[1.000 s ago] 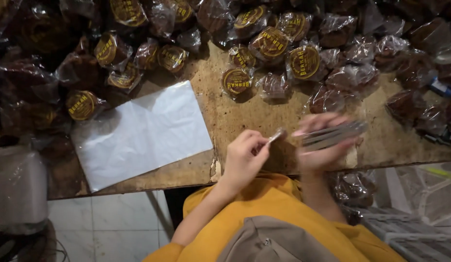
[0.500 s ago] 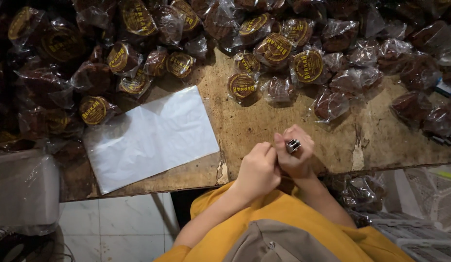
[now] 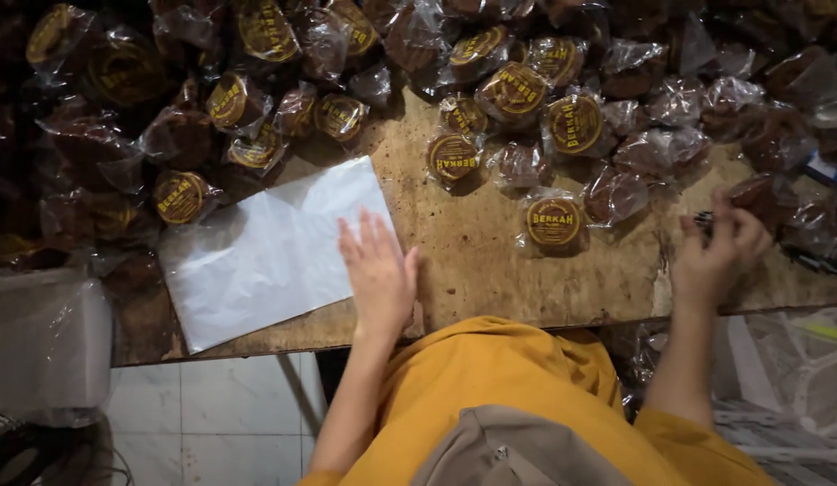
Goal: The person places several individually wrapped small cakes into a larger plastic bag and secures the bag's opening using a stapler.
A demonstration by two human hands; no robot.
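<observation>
While my left hand (image 3: 380, 274) lies flat and open on the edge of the plastic sheet (image 3: 272, 252), my right hand (image 3: 717, 247), well apart, pinches a small dark thing I can't make out. Slick plastic could slide off the table (image 3: 477, 270) edge under a careless push. Worn wood, wrapped cakes (image 3: 553, 223) heaped behind, tiled floor (image 3: 225, 400) below.

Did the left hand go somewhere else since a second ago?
Yes. The left hand left the right hand and went left, and now lies flat at the edge of the white plastic sheet on the wooden table.
</observation>
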